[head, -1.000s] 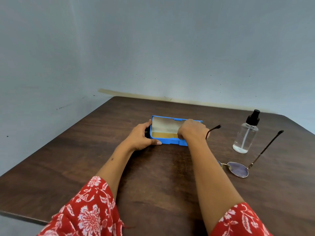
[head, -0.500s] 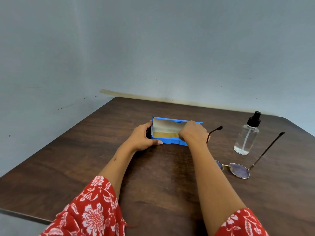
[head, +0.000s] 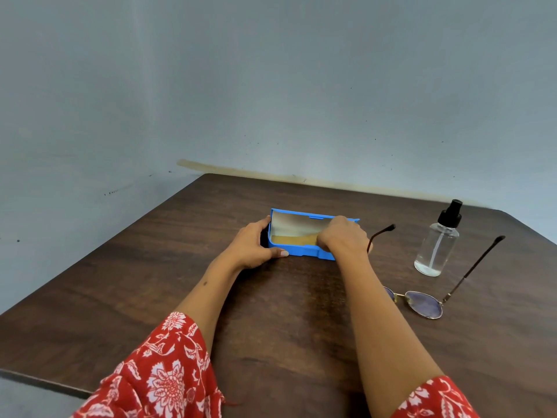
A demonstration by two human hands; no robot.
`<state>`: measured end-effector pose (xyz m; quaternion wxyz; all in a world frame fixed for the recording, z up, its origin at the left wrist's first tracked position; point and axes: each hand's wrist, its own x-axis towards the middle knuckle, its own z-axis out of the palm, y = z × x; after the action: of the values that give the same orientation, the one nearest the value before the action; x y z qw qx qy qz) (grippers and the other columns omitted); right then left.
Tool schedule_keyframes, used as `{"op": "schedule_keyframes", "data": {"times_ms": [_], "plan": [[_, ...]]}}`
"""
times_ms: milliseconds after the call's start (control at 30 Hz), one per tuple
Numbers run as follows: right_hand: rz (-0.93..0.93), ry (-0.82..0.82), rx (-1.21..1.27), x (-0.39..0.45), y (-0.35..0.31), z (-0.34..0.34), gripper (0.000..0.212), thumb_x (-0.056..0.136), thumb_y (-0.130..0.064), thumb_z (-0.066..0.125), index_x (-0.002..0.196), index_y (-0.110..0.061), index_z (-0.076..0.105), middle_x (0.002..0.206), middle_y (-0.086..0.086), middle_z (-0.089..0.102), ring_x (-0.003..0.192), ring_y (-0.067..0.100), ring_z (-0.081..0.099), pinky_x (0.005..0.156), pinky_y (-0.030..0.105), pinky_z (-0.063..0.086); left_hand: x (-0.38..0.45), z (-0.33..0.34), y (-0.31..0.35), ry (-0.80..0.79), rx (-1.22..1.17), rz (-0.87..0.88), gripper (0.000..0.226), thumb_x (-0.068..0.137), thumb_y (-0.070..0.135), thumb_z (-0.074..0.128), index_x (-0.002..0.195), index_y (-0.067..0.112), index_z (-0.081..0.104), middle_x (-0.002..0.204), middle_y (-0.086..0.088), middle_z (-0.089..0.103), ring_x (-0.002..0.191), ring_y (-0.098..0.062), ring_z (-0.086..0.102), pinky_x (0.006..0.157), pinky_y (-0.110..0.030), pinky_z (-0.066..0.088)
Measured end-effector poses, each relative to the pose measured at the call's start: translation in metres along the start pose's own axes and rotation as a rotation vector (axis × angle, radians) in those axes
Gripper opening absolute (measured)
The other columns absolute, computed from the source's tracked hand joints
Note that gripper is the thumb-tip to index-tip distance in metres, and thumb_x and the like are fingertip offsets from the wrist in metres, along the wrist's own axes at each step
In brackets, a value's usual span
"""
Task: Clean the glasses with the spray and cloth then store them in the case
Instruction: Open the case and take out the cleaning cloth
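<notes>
A blue glasses case (head: 297, 251) stands open at the middle of the brown table, its lid upright and pale inside. A tan cloth (head: 294, 239) lies in its base. My left hand (head: 256, 247) grips the case's left end. My right hand (head: 343, 238) reaches into the case's right side with fingers curled down onto the cloth; whether they pinch it is hidden. Round gold-rimmed glasses (head: 423, 303) with purple lenses lie unfolded to the right of my right forearm. A clear spray bottle (head: 437, 245) with a black nozzle stands upright behind them.
The dark wooden table (head: 150, 282) fills the view, with a grey wall behind and to the left. Its near-left edge (head: 45, 384) runs diagonally at the bottom. Red floral sleeves cover both of my upper arms.
My right hand has dipped lower into the case toward the cloth. My left hand stays on the case's left end. Glasses and bottle have not moved.
</notes>
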<state>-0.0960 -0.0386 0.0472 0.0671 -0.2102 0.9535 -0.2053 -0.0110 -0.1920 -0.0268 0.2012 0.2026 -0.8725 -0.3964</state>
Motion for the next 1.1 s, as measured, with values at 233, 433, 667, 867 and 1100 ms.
{"op": "schedule_keyframes", "data": {"times_ms": [233, 433, 667, 867, 1100], "plan": [[0.002, 0.015, 0.035, -0.003, -0.001, 0.002, 0.017, 0.088, -0.015, 0.053, 0.104, -0.012, 0.053, 0.096, 0.007, 0.053, 0.101, 0.024, 0.055, 0.074, 0.033, 0.039, -0.002, -0.001, 0.003, -0.005, 0.016, -0.006, 0.087, 0.071, 0.025, 0.079, 0.144, 0.017, 0.032, 0.141, -0.001, 0.047, 0.129, -0.018, 0.044, 0.109, -0.037, 0.035], [-0.004, -0.003, 0.04, -0.006, -0.002, -0.002, 0.012, 0.089, -0.015, 0.053, 0.101, -0.012, 0.049, 0.089, 0.006, 0.05, 0.085, 0.022, 0.049, 0.074, 0.033, 0.04, -0.006, -0.004, 0.007, -0.031, 0.047, -0.032, 0.097, 0.064, 0.04, 0.078, 0.145, 0.02, 0.03, 0.143, -0.001, 0.045, 0.131, -0.018, 0.043, 0.11, -0.042, 0.035], [-0.066, 0.123, 0.057, -0.024, -0.01, -0.022, 0.021, 0.086, -0.012, 0.059, 0.107, -0.008, 0.057, 0.115, 0.013, 0.058, 0.108, 0.03, 0.056, 0.072, 0.032, 0.04, -0.007, -0.004, 0.008, -0.021, 0.067, -0.019, 0.09, 0.067, 0.036, 0.078, 0.143, 0.019, 0.034, 0.141, -0.002, 0.048, 0.129, -0.02, 0.045, 0.108, -0.042, 0.037], [-0.148, 0.174, 0.058, -0.039, -0.024, -0.056, 0.02, 0.085, -0.017, 0.064, 0.099, -0.015, 0.05, 0.117, 0.008, 0.056, 0.111, 0.028, 0.054, 0.071, 0.032, 0.035, -0.007, -0.004, 0.009, -0.008, 0.061, 0.004, 0.077, 0.073, 0.027, 0.077, 0.139, 0.018, 0.04, 0.136, 0.0, 0.052, 0.124, -0.018, 0.048, 0.105, -0.036, 0.039], [-0.254, 0.193, 0.094, -0.051, -0.028, -0.097, 0.041, 0.07, -0.026, 0.08, 0.103, -0.017, 0.056, 0.102, 0.005, 0.055, 0.101, 0.027, 0.055, 0.07, 0.03, 0.035, -0.011, -0.004, 0.013, -0.011, 0.016, -0.004, 0.073, 0.073, 0.024, 0.077, 0.137, 0.02, 0.042, 0.131, 0.001, 0.056, 0.121, -0.017, 0.051, 0.103, -0.035, 0.041]]}}
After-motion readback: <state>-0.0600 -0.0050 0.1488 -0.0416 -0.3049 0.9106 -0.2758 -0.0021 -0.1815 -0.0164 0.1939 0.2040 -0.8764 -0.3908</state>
